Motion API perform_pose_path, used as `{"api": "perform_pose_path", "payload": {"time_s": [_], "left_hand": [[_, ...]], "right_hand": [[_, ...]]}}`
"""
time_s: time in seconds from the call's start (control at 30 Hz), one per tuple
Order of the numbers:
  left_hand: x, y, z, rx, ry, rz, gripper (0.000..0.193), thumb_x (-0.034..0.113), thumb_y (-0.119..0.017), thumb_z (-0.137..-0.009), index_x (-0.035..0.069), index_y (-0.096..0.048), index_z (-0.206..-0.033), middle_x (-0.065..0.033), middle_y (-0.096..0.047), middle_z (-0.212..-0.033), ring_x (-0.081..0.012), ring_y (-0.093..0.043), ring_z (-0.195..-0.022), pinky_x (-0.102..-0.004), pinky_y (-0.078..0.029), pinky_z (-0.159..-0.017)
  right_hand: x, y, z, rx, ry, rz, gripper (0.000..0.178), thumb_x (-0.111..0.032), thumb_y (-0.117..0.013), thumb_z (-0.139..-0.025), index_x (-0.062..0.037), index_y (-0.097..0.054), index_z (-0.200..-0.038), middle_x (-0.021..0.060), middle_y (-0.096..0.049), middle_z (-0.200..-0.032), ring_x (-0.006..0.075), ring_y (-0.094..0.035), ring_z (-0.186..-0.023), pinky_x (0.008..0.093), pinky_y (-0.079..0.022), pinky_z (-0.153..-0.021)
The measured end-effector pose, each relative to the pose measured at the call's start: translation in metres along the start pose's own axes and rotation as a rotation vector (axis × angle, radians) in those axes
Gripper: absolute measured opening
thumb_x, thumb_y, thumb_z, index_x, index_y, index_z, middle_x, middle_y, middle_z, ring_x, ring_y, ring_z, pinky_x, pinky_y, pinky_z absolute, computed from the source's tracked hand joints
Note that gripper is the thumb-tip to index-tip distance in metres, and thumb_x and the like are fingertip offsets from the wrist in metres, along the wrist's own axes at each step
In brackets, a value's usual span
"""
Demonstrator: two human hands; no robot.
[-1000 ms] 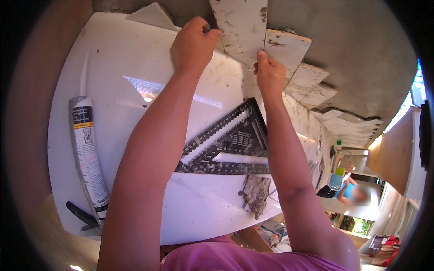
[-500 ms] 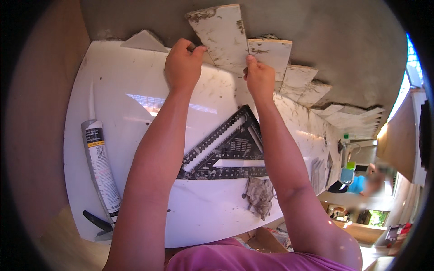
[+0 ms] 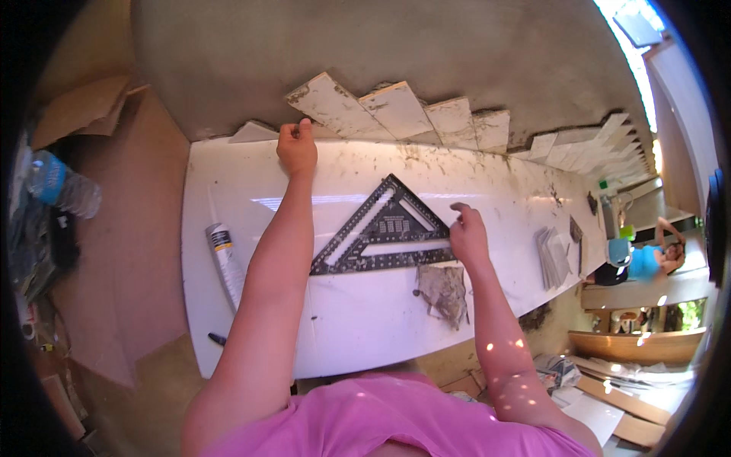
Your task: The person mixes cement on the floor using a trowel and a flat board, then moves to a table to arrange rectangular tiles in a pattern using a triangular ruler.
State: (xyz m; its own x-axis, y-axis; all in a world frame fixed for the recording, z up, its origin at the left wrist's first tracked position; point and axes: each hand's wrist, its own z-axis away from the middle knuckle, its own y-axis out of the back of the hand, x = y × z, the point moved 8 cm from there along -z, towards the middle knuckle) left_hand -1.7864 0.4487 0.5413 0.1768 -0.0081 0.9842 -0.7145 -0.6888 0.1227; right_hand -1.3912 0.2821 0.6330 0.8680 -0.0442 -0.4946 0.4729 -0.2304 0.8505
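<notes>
Along the lower part of the grey wall, smeared white tiles [image 3: 397,111] stand in a slanted, stepped row. At the row's left end, a tilted tile [image 3: 326,103] has my left hand [image 3: 298,150] at its lower edge. That hand is closed, thumb up; what its fingers hold, if anything, is hidden. My right hand [image 3: 470,235] hovers over the white countertop beside the right corner of a black triangular speed square [image 3: 391,227], index finger stretched out and nothing in it. Below the square lies a crumpled, dirty grey rag [image 3: 445,292].
A sealant cartridge [image 3: 226,259] lies left of my left forearm. A cut tile piece [image 3: 253,132] leans at the wall's left. Stacked tiles [image 3: 551,257] sit on the countertop's right. A plastic bottle [image 3: 67,185] is far left. Another person [image 3: 646,260] is at far right.
My right hand has left the tiles and come down beside the speed square. The leftmost tile now leans further left. My left hand stays by its lower edge; the view has shifted.
</notes>
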Motion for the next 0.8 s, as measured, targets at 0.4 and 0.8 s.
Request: {"api": "perform_pose_path", "payload": {"time_s": [0.4,0.8], "left_hand": [[0.051,0.111,0.166,-0.179,0.448,0.260,0.029,0.027,-0.067,-0.095,0.001,-0.060,-0.106,-0.0045,-0.060,-0.086,-0.0177,-0.055,-0.075,-0.0316,-0.047,-0.066],[0.008,0.115,0.330,-0.171,1.125,0.569,0.083,0.050,-0.061,-0.097,0.008,-0.023,-0.157,-0.0236,-0.035,-0.149,-0.0430,-0.038,-0.138,-0.0519,-0.037,-0.109]], "right_hand": [[0.041,-0.014,0.043,-0.301,0.138,0.169,0.045,-0.021,-0.074,-0.080,-0.0088,-0.063,-0.123,0.0168,-0.062,-0.119,0.0367,-0.060,-0.112,0.0473,-0.052,-0.093],[0.041,-0.024,0.023,-0.389,0.196,0.130,0.035,-0.017,-0.069,-0.086,-0.0069,-0.056,-0.117,0.0208,-0.065,-0.107,0.0397,-0.067,-0.097,0.0495,-0.056,-0.080]]}}
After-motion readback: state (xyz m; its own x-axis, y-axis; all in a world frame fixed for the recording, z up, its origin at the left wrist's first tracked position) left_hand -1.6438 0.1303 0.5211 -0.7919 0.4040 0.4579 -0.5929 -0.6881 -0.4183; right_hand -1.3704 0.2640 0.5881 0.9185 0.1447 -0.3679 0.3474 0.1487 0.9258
